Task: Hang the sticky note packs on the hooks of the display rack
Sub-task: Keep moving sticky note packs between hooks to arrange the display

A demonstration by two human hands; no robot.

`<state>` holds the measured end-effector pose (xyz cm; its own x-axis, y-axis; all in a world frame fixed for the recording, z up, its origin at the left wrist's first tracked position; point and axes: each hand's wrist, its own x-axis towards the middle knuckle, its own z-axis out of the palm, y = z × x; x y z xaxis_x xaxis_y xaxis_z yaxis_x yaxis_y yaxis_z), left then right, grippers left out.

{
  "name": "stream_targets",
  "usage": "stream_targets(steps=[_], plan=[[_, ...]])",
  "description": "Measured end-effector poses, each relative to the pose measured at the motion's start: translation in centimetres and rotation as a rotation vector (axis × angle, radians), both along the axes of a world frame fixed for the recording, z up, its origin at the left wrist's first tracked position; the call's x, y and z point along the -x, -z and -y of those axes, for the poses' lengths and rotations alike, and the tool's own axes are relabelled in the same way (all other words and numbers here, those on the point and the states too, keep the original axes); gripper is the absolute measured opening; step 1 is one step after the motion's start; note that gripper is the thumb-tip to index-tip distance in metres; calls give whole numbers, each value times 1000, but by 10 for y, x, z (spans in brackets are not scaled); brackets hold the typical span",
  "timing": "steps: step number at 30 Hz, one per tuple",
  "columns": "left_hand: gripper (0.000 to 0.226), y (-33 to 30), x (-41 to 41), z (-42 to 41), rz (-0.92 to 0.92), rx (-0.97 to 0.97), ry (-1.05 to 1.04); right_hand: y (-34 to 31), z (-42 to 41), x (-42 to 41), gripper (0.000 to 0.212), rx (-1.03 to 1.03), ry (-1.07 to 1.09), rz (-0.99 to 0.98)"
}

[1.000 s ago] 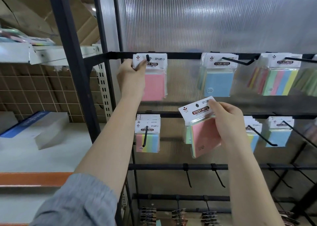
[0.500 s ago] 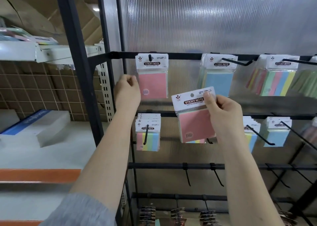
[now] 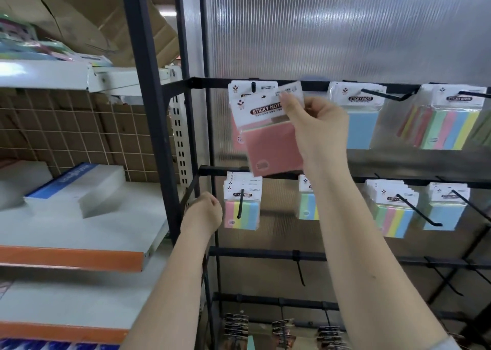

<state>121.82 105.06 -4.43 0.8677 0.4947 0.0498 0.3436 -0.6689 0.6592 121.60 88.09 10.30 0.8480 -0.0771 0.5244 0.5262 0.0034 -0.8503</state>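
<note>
The display rack carries rows of black hooks along its horizontal bars, most already loaded; at the left end of its top bar one pink pack hangs on the top-left hook, and the pink sticky note pack in hand is held tilted just in front of it, overlapping it; the pack is pinched at the right part of its white header card by the right hand, thumb across the print. The step is judged to be threading the header hole onto that hook; the card should be levelled, its hole brought in line with the hook tip, then slid back toward the bar; the hole cannot be made out here. The left hand is loosely curled low by the rack's left upright, holding nothing visible.
</note>
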Motion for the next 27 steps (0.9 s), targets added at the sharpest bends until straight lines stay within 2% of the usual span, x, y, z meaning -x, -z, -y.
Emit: stream_targets(steps=[5,13,19,27], plan=[[24,10,6,-2,44,-13,55,-10,-22,-7,25,-58,-17,12],[23,13,5,-3,10,-35,71,-10,-34,-17,26,-93,58,25],[26,3,4,-2,-1,-17,-1,-3,-35,-26,35,-121,90,3],[27,4,3,-3,-19,-57,38,0,-45,-50,26,-76,94,-39]])
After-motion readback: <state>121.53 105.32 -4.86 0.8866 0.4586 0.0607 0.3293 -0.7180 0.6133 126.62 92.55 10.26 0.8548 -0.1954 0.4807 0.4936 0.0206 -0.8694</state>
